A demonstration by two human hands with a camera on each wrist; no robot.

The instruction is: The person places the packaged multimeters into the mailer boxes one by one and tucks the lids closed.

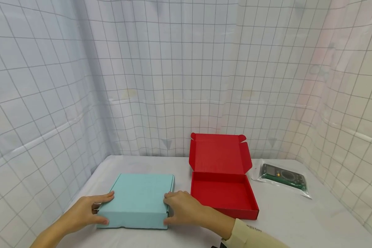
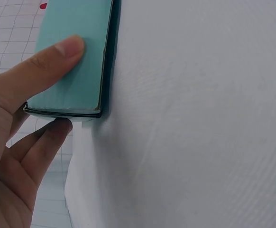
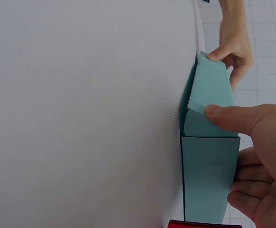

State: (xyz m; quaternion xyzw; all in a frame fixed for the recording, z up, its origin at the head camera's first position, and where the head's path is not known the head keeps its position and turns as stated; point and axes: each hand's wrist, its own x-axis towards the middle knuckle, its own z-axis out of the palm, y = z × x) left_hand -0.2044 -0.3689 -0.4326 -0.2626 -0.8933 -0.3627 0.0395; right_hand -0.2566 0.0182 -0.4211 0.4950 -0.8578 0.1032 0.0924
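A light blue cardboard box (image 1: 139, 193) lies on the white-covered table with its lid down. My left hand (image 1: 83, 212) grips its front left corner; in the left wrist view the thumb (image 2: 57, 57) presses on the front panel while the other fingers sit round the side. At the front right corner my right hand (image 1: 186, 208) grips the box, its thumb (image 3: 228, 116) on the front flap and its fingers toward the top. Part of the right side of the box is hidden behind this hand in the head view.
Just right of the blue box stands a red cardboard box (image 1: 223, 191), its lid raised at the back. Farther right lies a green and black multimeter (image 1: 283, 177) in a clear plastic bag. White gridded curtains (image 1: 179, 75) hang behind and at both sides.
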